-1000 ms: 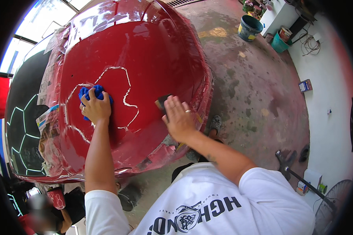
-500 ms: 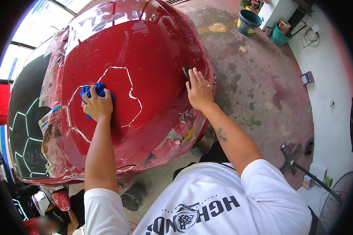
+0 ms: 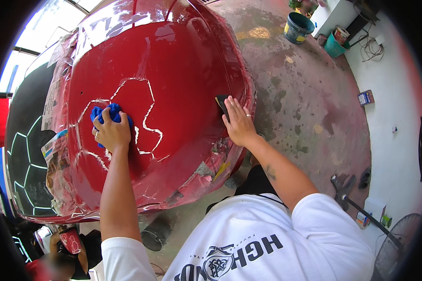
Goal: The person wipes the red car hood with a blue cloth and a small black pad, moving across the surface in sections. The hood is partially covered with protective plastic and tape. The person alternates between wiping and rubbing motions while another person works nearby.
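The fingers of your left hand [image 3: 113, 135] were curled and somewhat parted over the bunched blue cloth [image 3: 97, 114], which lay on the left part of the red car panel [image 3: 187, 61]. Your right hand [image 3: 240, 123] had its fingers outstretched and close together over the dark pad [image 3: 221, 103], at the panel's right side; whether the thumb pinched it, you could not tell from this view. A second earlier that hand and pad were farther left, nearer the panel's middle; the left hand and cloth had stayed nearly in place. Your left forearm reached almost straight away from you, while the right slanted far and leftward from its elbow. Clear film [image 3: 192, 185] covered the panel's near edge, and a dark bucket [image 3: 298, 29] stood far right.
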A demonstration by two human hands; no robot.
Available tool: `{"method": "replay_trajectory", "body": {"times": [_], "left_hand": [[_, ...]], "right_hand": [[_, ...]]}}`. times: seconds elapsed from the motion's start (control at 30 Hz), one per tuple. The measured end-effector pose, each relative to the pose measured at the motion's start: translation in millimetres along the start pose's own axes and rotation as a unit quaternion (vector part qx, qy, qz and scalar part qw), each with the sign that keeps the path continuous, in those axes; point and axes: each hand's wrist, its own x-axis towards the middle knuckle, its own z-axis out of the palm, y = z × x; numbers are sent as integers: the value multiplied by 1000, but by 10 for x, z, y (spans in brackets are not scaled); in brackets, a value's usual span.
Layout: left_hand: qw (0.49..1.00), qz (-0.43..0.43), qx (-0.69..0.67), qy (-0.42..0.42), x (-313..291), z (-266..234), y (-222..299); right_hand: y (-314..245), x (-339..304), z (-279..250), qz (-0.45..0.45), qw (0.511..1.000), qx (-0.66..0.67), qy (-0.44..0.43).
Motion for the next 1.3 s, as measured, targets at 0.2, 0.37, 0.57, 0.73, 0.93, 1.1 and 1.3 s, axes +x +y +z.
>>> {"method": "replay_trajectory", "body": {"times": [0.2, 0.37, 0.57, 0.73, 0.93, 1.1, 1.3], "left_hand": [[1000, 7, -18, -7, 46, -11, 194], [1000, 9, -17, 8, 4, 19, 47], [1000, 10, -16, 13, 24, 49, 61], [1000, 8, -19, 17, 2, 63, 102], [999, 24, -21, 43, 5, 39, 46], [997, 36, -62, 40, 50, 45, 153], [997, 19, -75, 8, 75, -7, 158]], "right_hand": [[365, 1140, -393, -20, 997, 44, 57], [360, 732, -284, -102, 988, 96, 67], [183, 103, -107, -60, 997, -15, 40], [237, 246, -90, -55, 998, 5, 32], [251, 622, -149, -50, 999, 21, -3], [446, 1831, -248, -58, 998, 11, 7], [578, 3186, -335, -82, 997, 16, -6]]}}
